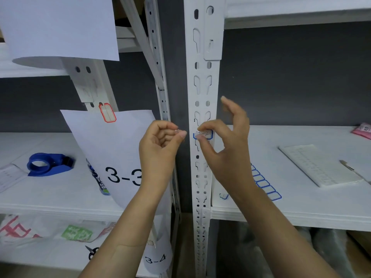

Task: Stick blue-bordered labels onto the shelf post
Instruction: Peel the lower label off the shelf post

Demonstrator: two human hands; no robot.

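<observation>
Right hand [222,141] has thumb and index pinched on a blue-bordered label [203,135] sitting on the face of the white slotted shelf post [202,87], other fingers splayed up and clear. Left hand [160,141] is curled closed just left of the post, thumb against fingertips; may be holding a scrap of backing, too small to tell. Risks as I see them: label lies over the post's keyhole slots, so parts of it have nothing behind them and could dimple or tear if pressed hard; a pinch rather than a flat press could leave a corner lifted or the label crooked; adhesive could grab the fingertip and peel the label back on release. Supply: sheet of remaining blue labels [265,182] on the right shelf board [301,205], partly hidden behind the right forearm, plus one loose blue label [223,196] near the post base. Farther right, a white strip-like pad [319,164] and a pink packet [362,130] at the edge. Left bay: blue tape dispenser [49,164], paper sign marked 3-3 [112,157] hung with a red-bordered label [107,112]. Nothing blocks the post face below or above the label.
</observation>
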